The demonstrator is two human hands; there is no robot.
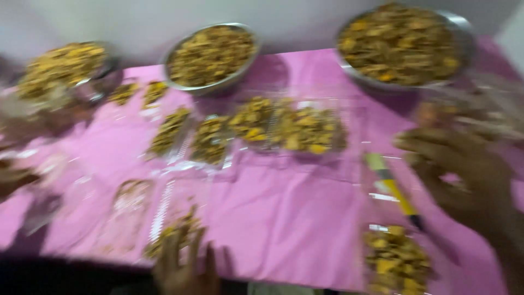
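Note:
The whole view is motion-blurred. My left hand (183, 267) is at the bottom edge, fingers spread, its tips at a clear plastic bag (172, 229) holding a little yellow-brown snack mix. My right hand (469, 175) is raised at the right, fingers pointing left near crumpled clear plastic (486, 112); blur hides whether it grips anything. A filled bag of mix (396, 262) lies below it. A yellow-green stick-like tool (388, 183) lies between them on the pink tablecloth (289, 213).
Three metal bowls of the mix stand along the back: left (95, 82), middle (210, 54), right (404, 43). Several filled clear bags (284, 128) lie in a row mid-table. Empty bags (128, 210) lie front left. Another person's hand (11, 177) shows at the left edge.

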